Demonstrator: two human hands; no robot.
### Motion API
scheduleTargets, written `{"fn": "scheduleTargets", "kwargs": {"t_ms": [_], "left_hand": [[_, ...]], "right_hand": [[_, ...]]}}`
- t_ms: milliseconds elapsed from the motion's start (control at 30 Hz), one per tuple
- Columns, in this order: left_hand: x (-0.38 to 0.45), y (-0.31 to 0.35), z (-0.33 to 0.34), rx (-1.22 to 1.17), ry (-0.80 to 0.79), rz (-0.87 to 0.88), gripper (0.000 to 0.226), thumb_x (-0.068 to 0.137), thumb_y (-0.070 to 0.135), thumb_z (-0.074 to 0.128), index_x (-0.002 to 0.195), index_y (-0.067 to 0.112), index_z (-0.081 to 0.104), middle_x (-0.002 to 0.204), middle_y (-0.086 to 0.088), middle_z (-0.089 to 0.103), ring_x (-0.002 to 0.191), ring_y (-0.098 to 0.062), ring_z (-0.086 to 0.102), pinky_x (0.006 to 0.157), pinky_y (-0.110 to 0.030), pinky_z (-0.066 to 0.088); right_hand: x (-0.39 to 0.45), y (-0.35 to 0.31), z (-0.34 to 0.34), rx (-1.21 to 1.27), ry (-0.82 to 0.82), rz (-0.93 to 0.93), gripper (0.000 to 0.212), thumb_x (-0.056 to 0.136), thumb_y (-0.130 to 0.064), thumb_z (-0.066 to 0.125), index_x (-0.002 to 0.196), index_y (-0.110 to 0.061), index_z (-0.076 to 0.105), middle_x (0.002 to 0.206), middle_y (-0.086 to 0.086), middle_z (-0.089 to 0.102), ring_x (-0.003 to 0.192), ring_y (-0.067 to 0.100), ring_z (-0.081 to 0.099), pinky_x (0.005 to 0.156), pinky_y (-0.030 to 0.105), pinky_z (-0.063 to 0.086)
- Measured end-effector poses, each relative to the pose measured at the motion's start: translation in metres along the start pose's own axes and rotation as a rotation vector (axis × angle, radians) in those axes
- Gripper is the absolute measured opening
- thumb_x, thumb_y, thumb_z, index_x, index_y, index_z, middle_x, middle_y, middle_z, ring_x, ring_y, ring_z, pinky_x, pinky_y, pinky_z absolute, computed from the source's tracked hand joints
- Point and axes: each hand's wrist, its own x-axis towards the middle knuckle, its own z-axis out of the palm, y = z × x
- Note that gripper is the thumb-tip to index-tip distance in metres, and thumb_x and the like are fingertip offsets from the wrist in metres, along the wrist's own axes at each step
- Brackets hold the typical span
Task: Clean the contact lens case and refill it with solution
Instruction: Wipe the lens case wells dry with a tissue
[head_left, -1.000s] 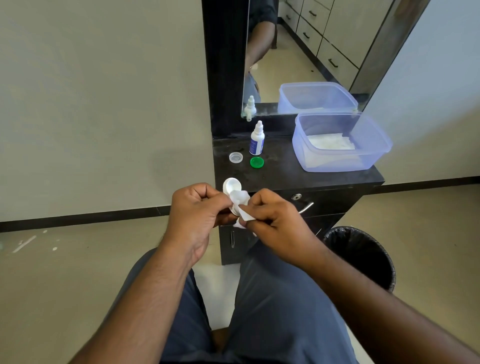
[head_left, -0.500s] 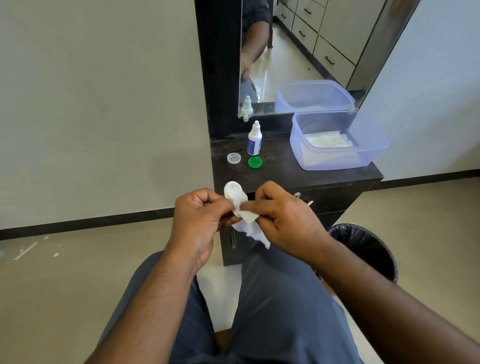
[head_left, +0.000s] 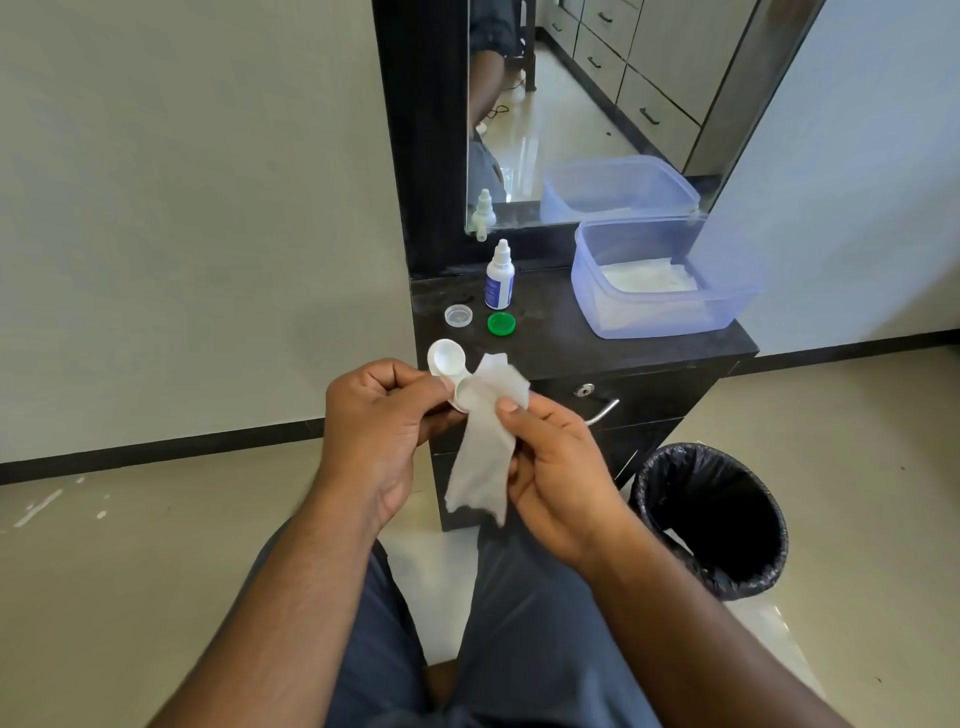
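**Case and tissue in my hands**

My left hand (head_left: 384, 415) pinches the white lens case (head_left: 449, 364) above my lap. My right hand (head_left: 550, 467) grips a tissue (head_left: 485, 457) draped over one well. The solution bottle (head_left: 500, 278) stands on the surface (head_left: 571, 343), beside two loose caps.

Both forearms reach forward over the lap, hands close together. The left hand (head_left: 384, 415) curls its fingers, thumb and fingertips pinching — a tight grip. The right hand (head_left: 556, 467) faces palm inward, thumb (head_left: 511, 415) pressing down — its other fingers loosely curled behind
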Motion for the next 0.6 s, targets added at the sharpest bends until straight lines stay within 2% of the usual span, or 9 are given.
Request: {"fn": "scheduleTargets", "kwargs": {"t_ms": [100, 200, 300, 367, 433, 533, 600], "left_hand": [[0.000, 0.000, -0.002, -0.019, 0.020, -0.017, 0.024, 0.077, -0.011, 0.069, 0.059, -0.002, 0.056, 0.062, -0.013, 0.063, 0.066, -0.028, 0.069, 0.059, -0.032, 0.058], [-0.001, 0.000, -0.004, -0.050, 0.012, -0.045, 0.024, 0.078, -0.012, 0.067, 0.060, -0.003, 0.054, 0.065, -0.016, 0.063, 0.067, -0.029, 0.070, 0.058, -0.030, 0.058], [-0.003, 0.001, -0.004, -0.051, -0.005, -0.082, 0.025, 0.078, -0.012, 0.067, 0.060, -0.001, 0.054, 0.070, -0.016, 0.066, 0.071, -0.030, 0.071, 0.058, -0.032, 0.059], [-0.004, 0.001, -0.003, -0.050, -0.025, -0.103, 0.028, 0.077, -0.012, 0.068, 0.057, 0.001, 0.055, 0.072, -0.018, 0.065, 0.069, -0.030, 0.070, 0.059, -0.032, 0.059], [-0.005, 0.002, -0.003, -0.022, -0.035, -0.099, 0.031, 0.078, -0.011, 0.067, 0.054, 0.004, 0.055, 0.068, -0.017, 0.063, 0.063, -0.027, 0.070, 0.058, -0.031, 0.058], [-0.006, 0.006, -0.005, 0.051, -0.032, -0.090, 0.024, 0.078, -0.010, 0.067, 0.059, 0.001, 0.056, 0.071, -0.021, 0.065, 0.066, -0.029, 0.071, 0.055, -0.029, 0.057], [-0.006, 0.007, -0.006, 0.086, -0.034, -0.091, 0.017, 0.078, -0.010, 0.067, 0.066, -0.004, 0.057, 0.070, -0.019, 0.068, 0.066, -0.029, 0.073, 0.054, -0.029, 0.057]], "right_hand": [[0.000, -0.006, -0.004, 0.233, 0.023, -0.017, 0.025, 0.089, -0.015, 0.049, 0.105, -0.009, 0.068, 0.098, 0.014, 0.071, 0.089, 0.022, 0.068, 0.083, 0.036, 0.056], [0.006, -0.013, -0.015, 0.197, 0.096, -0.130, 0.027, 0.082, -0.016, 0.056, 0.106, -0.011, 0.067, 0.101, 0.009, 0.071, 0.097, 0.021, 0.067, 0.086, 0.037, 0.055], [0.009, -0.013, -0.017, -0.248, 0.131, -0.382, 0.020, 0.085, -0.009, 0.063, 0.096, -0.022, 0.074, 0.106, 0.001, 0.065, 0.101, 0.015, 0.060, 0.084, 0.030, 0.050], [0.010, -0.008, -0.021, -0.734, 0.079, -0.602, 0.023, 0.086, -0.011, 0.065, 0.101, -0.026, 0.073, 0.116, 0.001, 0.057, 0.107, 0.017, 0.056, 0.087, 0.028, 0.047], [0.014, -0.002, -0.025, -1.170, -0.018, -0.732, 0.028, 0.085, -0.014, 0.065, 0.108, -0.027, 0.071, 0.123, 0.001, 0.052, 0.112, 0.021, 0.049, 0.089, 0.034, 0.047], [0.018, 0.001, -0.030, -1.492, -0.100, -0.833, 0.030, 0.086, -0.016, 0.062, 0.114, -0.023, 0.069, 0.123, 0.005, 0.056, 0.110, 0.024, 0.049, 0.082, 0.044, 0.050], [0.019, -0.003, -0.033, -1.636, -0.109, -0.934, 0.031, 0.089, -0.026, 0.053, 0.116, -0.023, 0.068, 0.119, 0.008, 0.059, 0.104, 0.029, 0.054, 0.075, 0.045, 0.050]]}}
